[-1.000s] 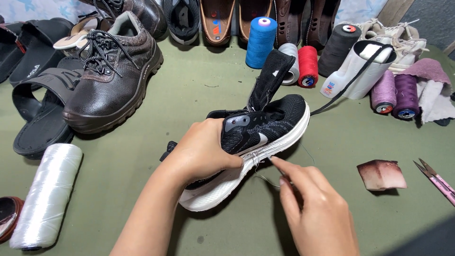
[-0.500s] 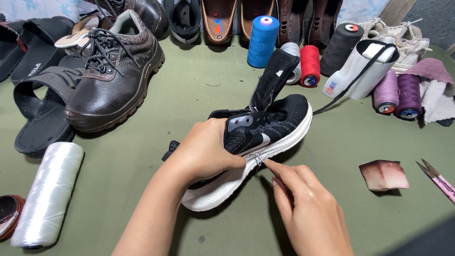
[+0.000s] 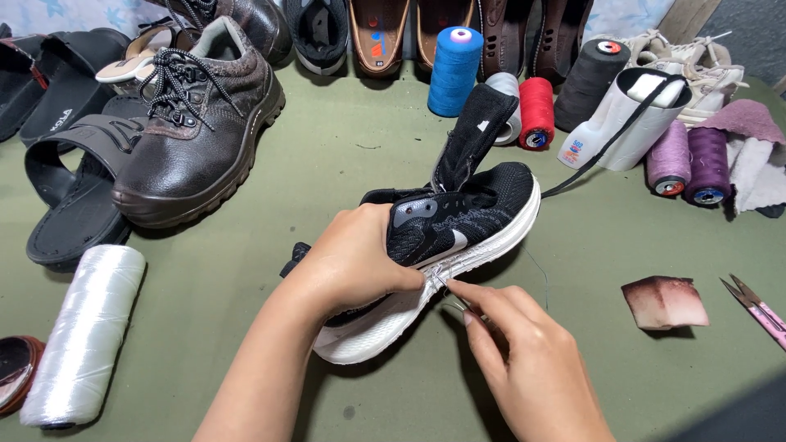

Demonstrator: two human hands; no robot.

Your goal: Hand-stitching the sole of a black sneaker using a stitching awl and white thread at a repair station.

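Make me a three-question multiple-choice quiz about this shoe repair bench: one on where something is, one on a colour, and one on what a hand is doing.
1. Where does the white thread spool lie?
A. left of the sneaker
B. inside the boot
C. beside the scissors

2. What colour is the sneaker upper?
A. red
B. black
C. green

3. What is the left hand doing?
A. resting flat on the table
B. holding the blue spool
C. gripping the sneaker

Answers: 1 A, it lies on the green table at the far left. 2 B, black upper over a white sole. 3 C, its fingers wrap the sneaker while the right hand pinches at the sole edge.
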